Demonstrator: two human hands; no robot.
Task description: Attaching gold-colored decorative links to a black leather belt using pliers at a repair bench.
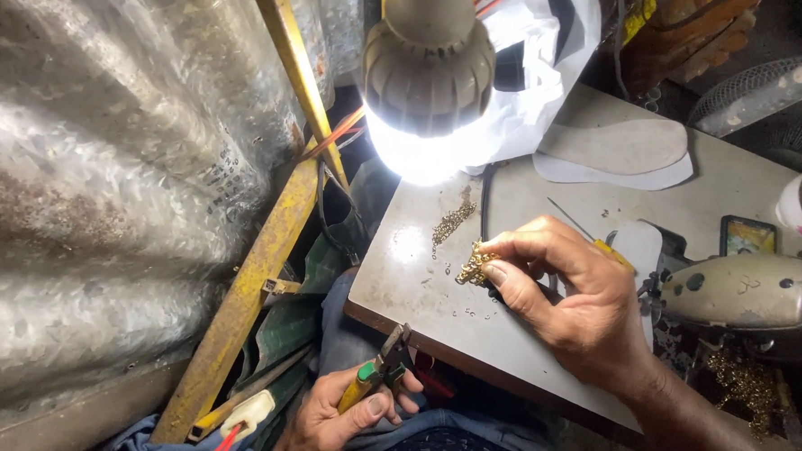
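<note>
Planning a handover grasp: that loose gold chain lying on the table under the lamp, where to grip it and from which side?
Pinch the gold chain at its lower end, from above and the table's front edge. It lies flat, thin and slack on the table, so only a fingertip pinch suits. The lamp crowds its far end; the right hand sits alongside.

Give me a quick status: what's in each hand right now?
Right hand pinches gold chain piece over grey table. Left hand grips pliers below table edge. Lit bulb close above.

Gold chain (476, 265) bunched over table; pliers (381, 369) tilted
</note>
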